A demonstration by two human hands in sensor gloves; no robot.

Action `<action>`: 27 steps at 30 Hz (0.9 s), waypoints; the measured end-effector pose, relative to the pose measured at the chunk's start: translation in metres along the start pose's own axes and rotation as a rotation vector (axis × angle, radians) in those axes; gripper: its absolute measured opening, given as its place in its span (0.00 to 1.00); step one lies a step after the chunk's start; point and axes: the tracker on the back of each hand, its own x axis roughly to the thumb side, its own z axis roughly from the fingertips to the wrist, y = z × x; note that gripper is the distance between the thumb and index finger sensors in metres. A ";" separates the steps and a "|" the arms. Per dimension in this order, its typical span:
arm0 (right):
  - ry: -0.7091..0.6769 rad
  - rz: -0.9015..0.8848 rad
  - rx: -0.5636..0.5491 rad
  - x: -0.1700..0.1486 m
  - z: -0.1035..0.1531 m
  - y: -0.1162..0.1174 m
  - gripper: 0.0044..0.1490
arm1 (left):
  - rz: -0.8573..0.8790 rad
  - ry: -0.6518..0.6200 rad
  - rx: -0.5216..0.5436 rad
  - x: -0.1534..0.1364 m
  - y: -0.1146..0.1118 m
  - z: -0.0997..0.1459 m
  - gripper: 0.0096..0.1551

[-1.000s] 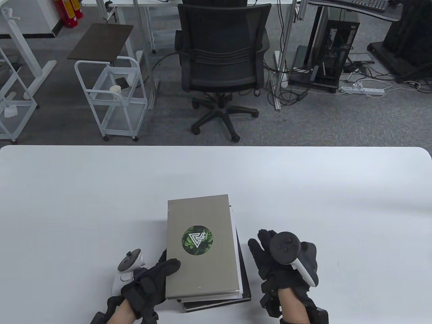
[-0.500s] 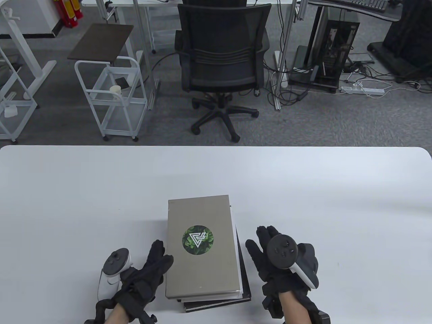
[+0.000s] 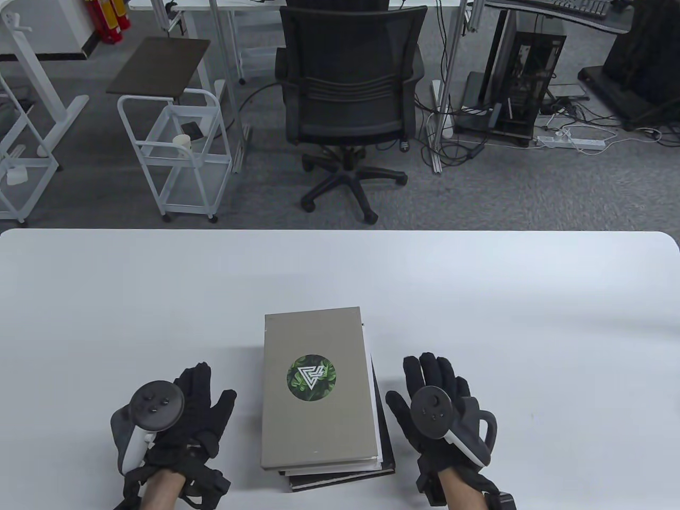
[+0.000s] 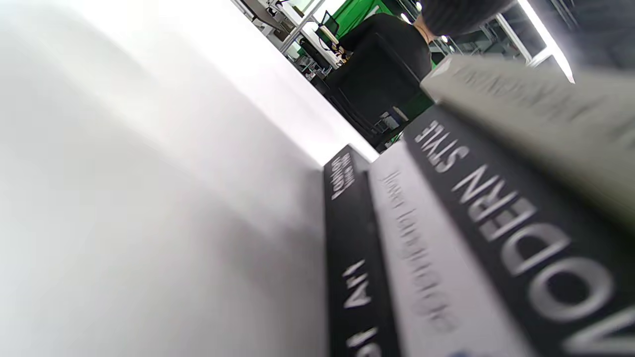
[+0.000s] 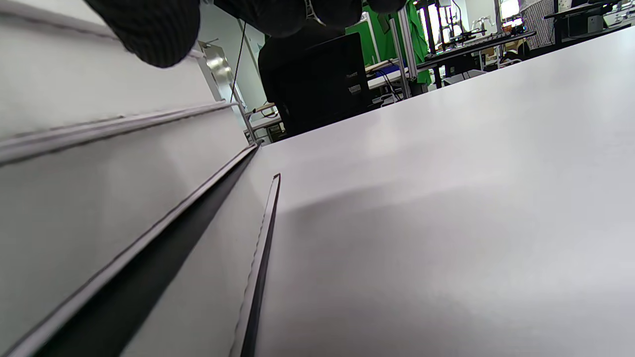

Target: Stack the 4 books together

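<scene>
1. Four spines show in your left wrist view, one on another: the black bottom book [image 4: 349, 277], a white book [image 4: 421, 277], a black "Modern Style" book [image 4: 501, 218] and the grey top book [image 4: 536, 109]. By that count the stack [image 3: 321, 396] looks built.

2. The stack sits on the white table [image 3: 478, 297] near its front edge, between your hands. Its long axis runs away from you, with the spines facing your left hand.

3. Your left hand [image 3: 183, 414] lies flat on the table, fingers spread, grasping nothing. A clear strip of table separates it from the spines.

4. Your right hand [image 3: 430, 404] is also spread and holds nothing. It sits just beside the page edges; whether the thumb touches them I cannot tell. It looks the nearer hand.

5. The stack is not square. In the table view the lower books stick out past the grey cover at the right side and the near end, and your right wrist view shows stepped edges [image 5: 149, 208] on that side.

6. If you want it tidy, I judge the move to be a squeeze across the short axis: the right palm pushes the jutting lower books leftward while the left palm braces the spines.

7. Push low. Pressing only the top book could slide it off the rest.
</scene>
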 end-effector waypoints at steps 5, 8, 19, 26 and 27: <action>0.032 -0.017 0.042 -0.003 -0.003 0.007 0.50 | -0.082 -0.051 -0.067 -0.005 -0.028 -0.007 0.46; 0.044 -0.011 0.067 -0.006 -0.004 0.010 0.50 | -0.101 -0.047 -0.098 -0.006 -0.038 -0.010 0.46; 0.048 0.034 0.069 -0.002 -0.005 0.013 0.50 | -0.210 -0.032 -0.131 -0.004 -0.048 -0.016 0.48; 0.049 0.040 0.072 -0.002 -0.004 0.012 0.50 | -0.188 -0.033 -0.113 -0.002 -0.044 -0.016 0.47; 0.050 0.037 0.074 -0.002 -0.005 0.013 0.50 | -0.188 -0.033 -0.112 -0.002 -0.044 -0.016 0.48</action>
